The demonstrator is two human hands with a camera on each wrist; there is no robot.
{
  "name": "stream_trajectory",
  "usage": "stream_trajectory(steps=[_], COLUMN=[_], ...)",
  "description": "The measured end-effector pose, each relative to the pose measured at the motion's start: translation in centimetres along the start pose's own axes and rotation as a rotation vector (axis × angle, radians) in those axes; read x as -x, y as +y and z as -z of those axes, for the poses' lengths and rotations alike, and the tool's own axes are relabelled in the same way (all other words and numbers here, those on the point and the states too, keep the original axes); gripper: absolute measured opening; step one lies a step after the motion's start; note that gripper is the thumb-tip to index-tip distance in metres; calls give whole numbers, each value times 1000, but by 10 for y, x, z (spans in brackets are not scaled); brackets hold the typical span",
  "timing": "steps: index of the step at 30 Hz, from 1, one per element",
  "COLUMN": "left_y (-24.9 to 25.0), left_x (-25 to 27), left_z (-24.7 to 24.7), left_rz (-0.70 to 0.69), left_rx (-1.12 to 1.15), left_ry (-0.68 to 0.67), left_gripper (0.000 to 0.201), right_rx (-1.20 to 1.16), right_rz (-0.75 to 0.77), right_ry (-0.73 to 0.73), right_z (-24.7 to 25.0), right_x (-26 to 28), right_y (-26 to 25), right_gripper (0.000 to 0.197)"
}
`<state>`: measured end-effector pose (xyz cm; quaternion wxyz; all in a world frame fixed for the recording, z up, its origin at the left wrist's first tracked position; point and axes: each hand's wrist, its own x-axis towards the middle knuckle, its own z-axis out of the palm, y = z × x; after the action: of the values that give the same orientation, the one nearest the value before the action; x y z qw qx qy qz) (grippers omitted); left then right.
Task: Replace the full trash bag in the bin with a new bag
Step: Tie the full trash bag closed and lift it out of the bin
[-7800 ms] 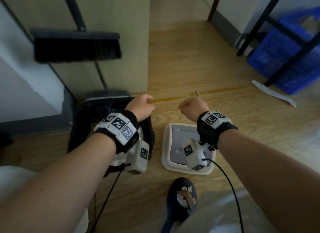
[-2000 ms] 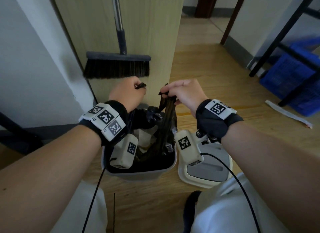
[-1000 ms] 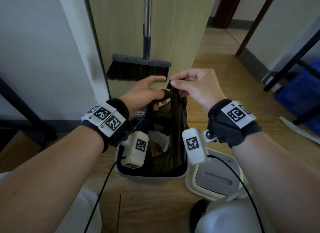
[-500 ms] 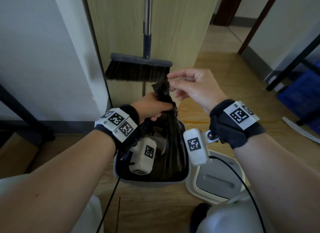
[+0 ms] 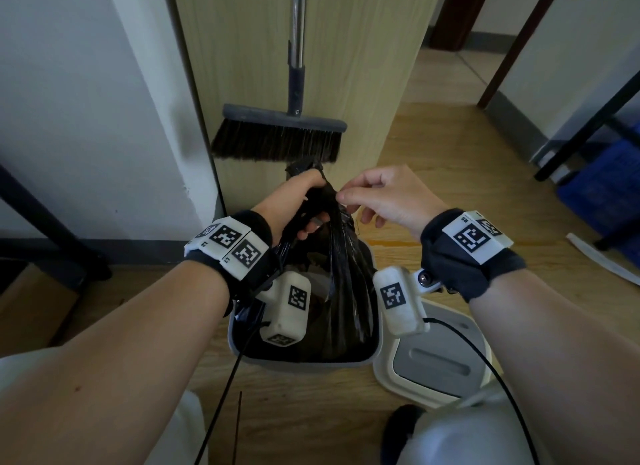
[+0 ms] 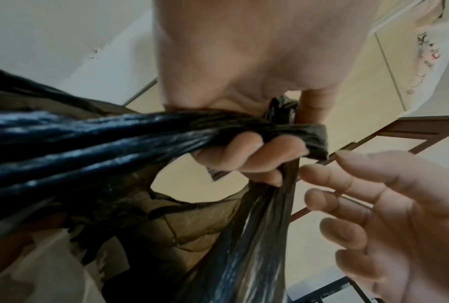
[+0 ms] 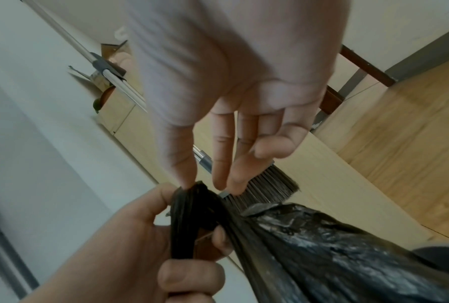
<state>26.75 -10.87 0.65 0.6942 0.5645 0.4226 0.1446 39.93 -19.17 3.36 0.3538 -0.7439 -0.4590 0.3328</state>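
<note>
Gripping the gathered neck of the full black plastic trash bag [image 5: 341,291] above the grey bin [image 5: 304,364] on the pale wooden floor [image 5: 450,174], the left hand [image 5: 298,205] curled tight, while the right hand [image 5: 384,198] hung loose-fingered just beside it, below the grey broom [image 5: 277,135].

I see dim, soft daylight from the far right, wide-angle bending at edges, and blurred, close-up wrist views.
</note>
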Motion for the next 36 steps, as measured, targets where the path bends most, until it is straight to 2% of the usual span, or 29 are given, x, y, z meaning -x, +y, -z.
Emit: stream_trajectory(steps=[3,7,9,13,16,20,22,24,26,28,32,36], left_y=[-3,-6,-7,-8,-8,-12,-15,-16,-16,-16,-17,-14], left_x=[-3,-6,-7,-9,-9,-5,-5,-8,-9,-10,-8,-3], left_z=[1,2,2,1,5,6,8,13,18,21,22,20], left_rz=[-20,-61,-58,-63,-56,-134,-210,-247,-256,-255,-280,-291], left_rx=[-61,-109,-116,-143,-133,-308,-353,-305,-273,-312,-414,-554], left_ry=[73,103,105,100,49,-112,-60,31,95,136,180,149], left_gripper=[39,30,25,25,21,28,28,28,28,29,9,16], right_rx=[4,-10,-27,-58,-68,-97,-244,-384,-319,-172,-26,-13], right_rz=[-5,17,31,27,-27,-58,-104,-195,-225,-179,-106,-106], right_ry=[-22,-25,-18,9,133,212,131,-41,-229,-350,-316,-200], right_z=[-4,-9,-12,-17,-11,-10,-15,-21,-27,-33,-41,-38], right_x=[1,1,0,-3,-9,-14,-13,-11,-9,-7,-7,-8], right_y=[-1,-3,-3,0,8,18,17,17,19,21,19,18], right_gripper=[26,36,33,15,9,9,13,23,30,27,6,17])
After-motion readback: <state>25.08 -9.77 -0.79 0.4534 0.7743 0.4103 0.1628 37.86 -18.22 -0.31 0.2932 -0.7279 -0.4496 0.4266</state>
